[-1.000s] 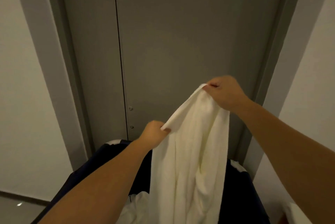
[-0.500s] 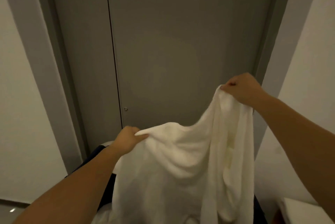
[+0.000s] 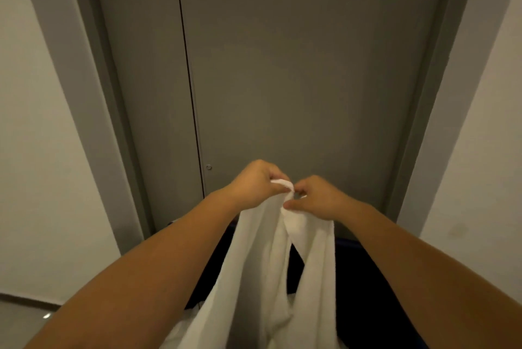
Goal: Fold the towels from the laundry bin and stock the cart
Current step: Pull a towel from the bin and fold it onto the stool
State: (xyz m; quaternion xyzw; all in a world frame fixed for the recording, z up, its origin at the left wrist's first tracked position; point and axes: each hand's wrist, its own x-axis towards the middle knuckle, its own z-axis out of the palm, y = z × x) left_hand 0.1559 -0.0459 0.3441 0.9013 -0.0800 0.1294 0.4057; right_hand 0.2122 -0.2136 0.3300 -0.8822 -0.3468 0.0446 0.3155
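Observation:
A white towel hangs in two long folds from both my hands, held up in front of a grey door. My left hand grips one top corner and my right hand pinches the other. The two hands are almost touching, so the corners meet at the top. Below the towel is the dark blue laundry bin, with more white cloth at its bottom left. The towel's lower end runs out of view.
A grey door with a vertical seam fills the space straight ahead, framed by a grey jamb. White walls stand on both sides. A strip of floor shows at the lower left.
My hands have come together from a wide spread, bringing the towel's two top corners to meet. The towel now hangs doubled instead of stretched open.

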